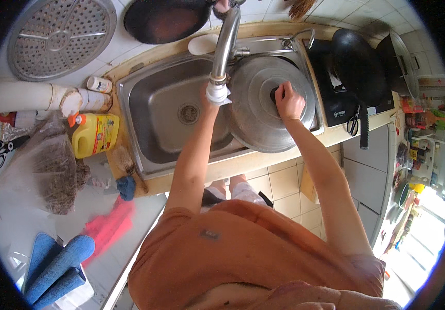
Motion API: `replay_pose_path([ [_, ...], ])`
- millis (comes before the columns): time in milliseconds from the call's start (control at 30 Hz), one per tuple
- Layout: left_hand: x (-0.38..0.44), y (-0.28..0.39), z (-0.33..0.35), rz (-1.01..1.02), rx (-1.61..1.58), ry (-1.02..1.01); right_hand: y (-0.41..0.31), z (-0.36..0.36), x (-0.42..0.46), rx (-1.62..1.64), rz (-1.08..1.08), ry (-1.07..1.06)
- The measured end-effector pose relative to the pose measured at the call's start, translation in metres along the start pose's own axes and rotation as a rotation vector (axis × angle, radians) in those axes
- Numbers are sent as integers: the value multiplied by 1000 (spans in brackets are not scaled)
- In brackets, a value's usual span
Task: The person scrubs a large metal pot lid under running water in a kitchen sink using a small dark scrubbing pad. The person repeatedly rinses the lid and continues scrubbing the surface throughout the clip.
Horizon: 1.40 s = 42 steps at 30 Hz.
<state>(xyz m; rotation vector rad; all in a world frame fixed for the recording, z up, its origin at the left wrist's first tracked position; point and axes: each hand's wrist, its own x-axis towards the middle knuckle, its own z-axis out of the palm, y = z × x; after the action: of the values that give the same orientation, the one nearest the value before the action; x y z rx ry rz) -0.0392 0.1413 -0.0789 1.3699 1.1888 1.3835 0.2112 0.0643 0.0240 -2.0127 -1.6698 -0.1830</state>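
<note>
My right hand (290, 100) is closed around the dark knob (273, 95) of a large, round metal pot lid (253, 130). The lid lies over the right part of the stainless steel sink (160, 143). Over the sink's left basin, my left hand (206, 93) reaches in behind the faucet (225, 46). The white spout head (217, 93) covers most of that hand, so its fingers and anything in them are hidden. A round drain (188, 114) shows in the basin floor, just left of my left wrist.
A black wok (356, 66) sits on the cooktop (329, 104) at right, beside scissors (353, 123). Left of the sink stand a yellow detergent jug (96, 135) and a plastic bag (48, 166). A frying pan (164, 21) and a perforated steamer plate (59, 40) are against the back wall.
</note>
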Motion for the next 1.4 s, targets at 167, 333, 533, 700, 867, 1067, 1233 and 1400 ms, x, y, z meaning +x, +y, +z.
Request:
replay_pose_path([
  [167,72,-30,14,57,397,-195,-14,-3,3,27,-9,-34],
  [333,-9,-13,-22,210,525,-78,-13,0,3,16,3,-25],
  [533,-80,47,-29,-160,484,-129,-2,-3,-1,30,39,3],
  [700,15,-4,-19,148,382,-83,-16,0,2,73,-34,-3],
  [867,43,35,23,179,479,-117,-4,0,-1,32,-2,11],
  [1067,-99,39,-29,-210,395,-70,1,-6,-2,52,-14,-9],
  [1233,-54,12,-28,117,617,-11,-6,-5,2,92,-39,2],
  [1400,42,15,9,173,607,-115,-8,-3,-1,62,-31,-19],
])
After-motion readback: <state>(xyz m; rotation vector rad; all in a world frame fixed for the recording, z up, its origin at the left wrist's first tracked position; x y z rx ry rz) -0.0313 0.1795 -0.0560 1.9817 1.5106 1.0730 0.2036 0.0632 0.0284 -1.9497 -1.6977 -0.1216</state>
